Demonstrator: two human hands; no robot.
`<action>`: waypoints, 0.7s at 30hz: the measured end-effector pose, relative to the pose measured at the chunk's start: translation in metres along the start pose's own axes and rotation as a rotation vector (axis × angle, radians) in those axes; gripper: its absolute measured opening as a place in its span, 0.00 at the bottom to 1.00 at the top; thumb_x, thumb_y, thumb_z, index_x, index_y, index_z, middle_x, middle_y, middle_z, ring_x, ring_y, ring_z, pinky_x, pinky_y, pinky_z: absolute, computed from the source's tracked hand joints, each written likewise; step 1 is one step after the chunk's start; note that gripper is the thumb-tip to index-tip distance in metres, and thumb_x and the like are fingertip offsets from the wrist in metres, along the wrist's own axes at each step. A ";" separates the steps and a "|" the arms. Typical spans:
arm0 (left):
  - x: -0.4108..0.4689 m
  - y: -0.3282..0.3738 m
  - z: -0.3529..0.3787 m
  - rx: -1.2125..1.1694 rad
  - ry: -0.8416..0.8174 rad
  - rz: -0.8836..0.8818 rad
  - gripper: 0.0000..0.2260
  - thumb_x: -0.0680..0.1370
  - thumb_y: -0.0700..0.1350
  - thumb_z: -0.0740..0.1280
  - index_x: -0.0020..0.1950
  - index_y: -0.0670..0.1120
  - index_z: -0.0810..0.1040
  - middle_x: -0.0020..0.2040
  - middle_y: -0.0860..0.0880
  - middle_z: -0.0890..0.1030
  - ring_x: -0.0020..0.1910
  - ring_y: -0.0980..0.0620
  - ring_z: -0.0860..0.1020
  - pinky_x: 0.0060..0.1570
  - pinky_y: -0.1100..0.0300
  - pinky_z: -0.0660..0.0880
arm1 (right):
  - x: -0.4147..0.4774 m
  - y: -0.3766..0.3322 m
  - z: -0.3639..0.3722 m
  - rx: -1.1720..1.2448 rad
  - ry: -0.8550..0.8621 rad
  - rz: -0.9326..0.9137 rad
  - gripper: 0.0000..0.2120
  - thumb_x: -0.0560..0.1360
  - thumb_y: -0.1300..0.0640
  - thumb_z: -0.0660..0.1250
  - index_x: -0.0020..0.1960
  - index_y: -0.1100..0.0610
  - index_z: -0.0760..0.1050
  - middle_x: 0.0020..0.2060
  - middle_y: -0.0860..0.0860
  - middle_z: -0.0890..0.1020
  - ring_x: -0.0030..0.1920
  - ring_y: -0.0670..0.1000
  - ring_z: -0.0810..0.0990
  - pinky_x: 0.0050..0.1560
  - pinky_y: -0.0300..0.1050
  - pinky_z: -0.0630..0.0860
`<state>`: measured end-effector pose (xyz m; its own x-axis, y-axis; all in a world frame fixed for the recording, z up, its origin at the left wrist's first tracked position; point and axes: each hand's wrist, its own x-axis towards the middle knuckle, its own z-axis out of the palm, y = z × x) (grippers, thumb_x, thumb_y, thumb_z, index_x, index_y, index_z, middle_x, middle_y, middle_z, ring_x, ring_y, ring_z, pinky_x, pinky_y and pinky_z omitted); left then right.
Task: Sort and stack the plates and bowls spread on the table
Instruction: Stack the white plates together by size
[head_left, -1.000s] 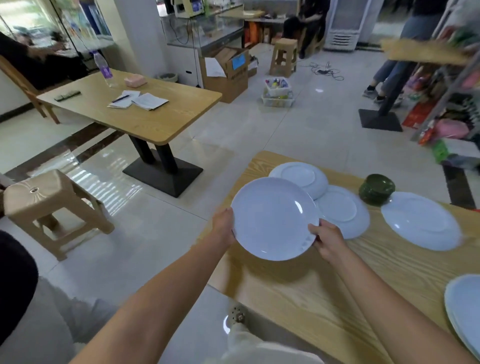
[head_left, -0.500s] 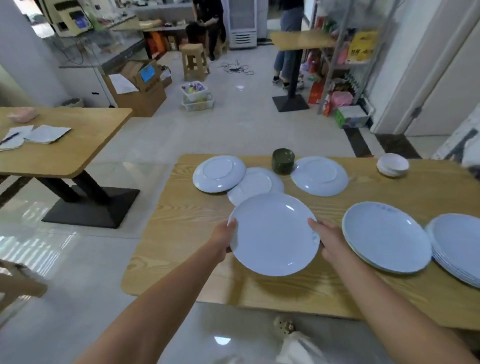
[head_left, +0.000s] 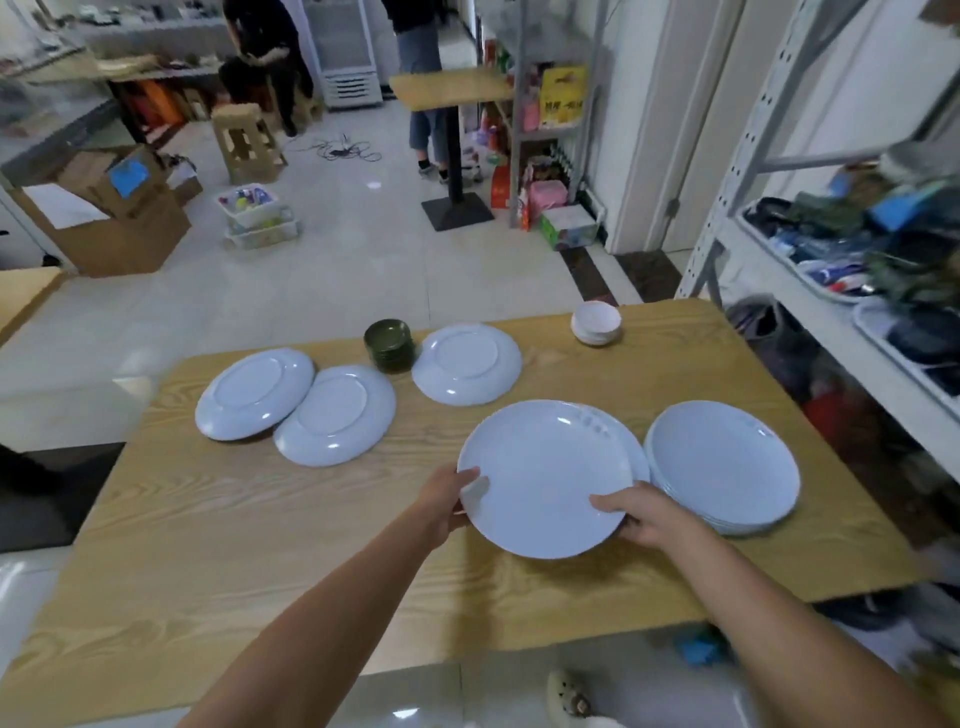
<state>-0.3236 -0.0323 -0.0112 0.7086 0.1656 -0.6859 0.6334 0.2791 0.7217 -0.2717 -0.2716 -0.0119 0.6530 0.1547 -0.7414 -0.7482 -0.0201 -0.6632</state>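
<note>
I hold a large pale blue plate (head_left: 545, 475) face up by its two sides. My left hand (head_left: 447, 499) grips its left rim and my right hand (head_left: 641, 517) grips its near right rim. The plate hovers over another plate (head_left: 640, 457) whose edge shows just to its right. A stack of large plates (head_left: 727, 462) lies further right. Three plates lie upside down farther back: one at the left (head_left: 252, 392), one overlapping it (head_left: 337, 413), and one in the middle (head_left: 467, 364).
A stack of dark green bowls (head_left: 389, 345) and a stack of white bowls (head_left: 596, 322) stand near the far edge of the wooden table (head_left: 234, 545). A metal shelf (head_left: 831, 291) with clutter stands to the right. People stand in the background.
Both hands have carried the plate to the right, from the table's middle to above the plate beside the stack. The view has turned right.
</note>
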 end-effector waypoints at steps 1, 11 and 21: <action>0.003 -0.001 0.013 0.051 0.033 -0.013 0.05 0.80 0.41 0.61 0.53 0.44 0.75 0.45 0.46 0.79 0.42 0.47 0.78 0.40 0.54 0.78 | 0.003 -0.003 -0.013 -0.022 0.014 0.013 0.24 0.72 0.71 0.68 0.67 0.64 0.69 0.60 0.59 0.77 0.62 0.61 0.75 0.45 0.53 0.78; 0.027 -0.018 0.094 -0.086 0.322 -0.107 0.13 0.79 0.32 0.53 0.61 0.34 0.71 0.52 0.38 0.75 0.49 0.39 0.76 0.41 0.46 0.77 | 0.040 -0.009 -0.054 0.027 0.196 0.022 0.19 0.73 0.73 0.63 0.64 0.69 0.71 0.60 0.64 0.77 0.60 0.63 0.76 0.53 0.55 0.76; 0.034 -0.015 0.100 0.143 0.467 -0.112 0.11 0.78 0.36 0.56 0.60 0.35 0.69 0.56 0.36 0.75 0.52 0.34 0.78 0.37 0.44 0.80 | 0.053 -0.026 -0.046 -0.233 0.128 0.036 0.20 0.73 0.66 0.62 0.65 0.65 0.68 0.54 0.59 0.75 0.53 0.59 0.75 0.59 0.53 0.75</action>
<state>-0.2777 -0.1256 -0.0359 0.4400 0.5568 -0.7046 0.7568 0.1924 0.6247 -0.2123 -0.3085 -0.0392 0.6470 0.0241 -0.7621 -0.7337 -0.2523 -0.6309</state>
